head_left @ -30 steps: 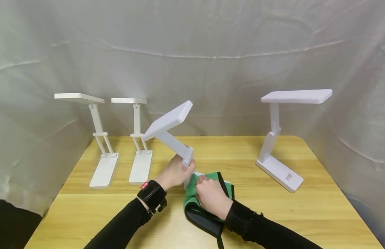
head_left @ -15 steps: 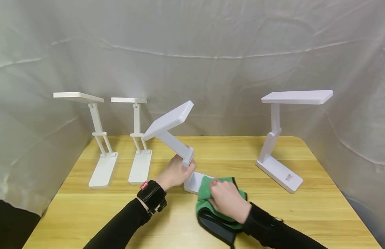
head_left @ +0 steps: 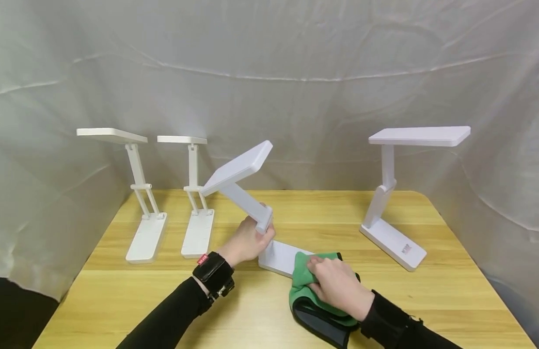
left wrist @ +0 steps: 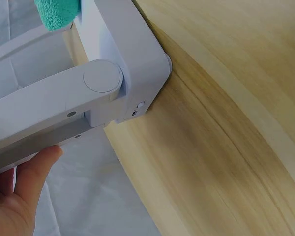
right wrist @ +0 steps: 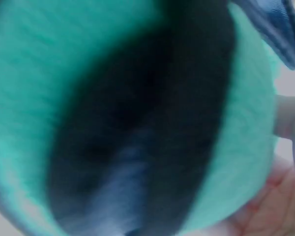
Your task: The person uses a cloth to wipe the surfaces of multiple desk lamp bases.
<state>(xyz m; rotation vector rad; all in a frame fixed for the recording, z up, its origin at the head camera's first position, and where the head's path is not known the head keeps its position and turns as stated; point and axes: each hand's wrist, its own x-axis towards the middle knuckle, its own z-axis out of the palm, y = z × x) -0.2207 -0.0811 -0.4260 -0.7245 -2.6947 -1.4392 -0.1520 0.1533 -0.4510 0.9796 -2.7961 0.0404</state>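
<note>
The left hand (head_left: 246, 241) gripped the lamp (head_left: 247, 202) (likely to steady it); toward four o'clock, the right hand (head_left: 340, 286) pinched cloth (head_left: 302, 281) on its base (head_left: 279, 257).

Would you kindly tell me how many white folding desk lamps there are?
4: a white folding desk lamp at far left, a second lamp beside it, a middle lamp held by the left hand, and a right-side lamp; none seems hidden.

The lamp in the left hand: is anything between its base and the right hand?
Yes, the green cloth: the right hand holds it over the end of the base farthest from the lamp's arm. Nothing visible stands between the left hand and that arm, which it grips.
</note>
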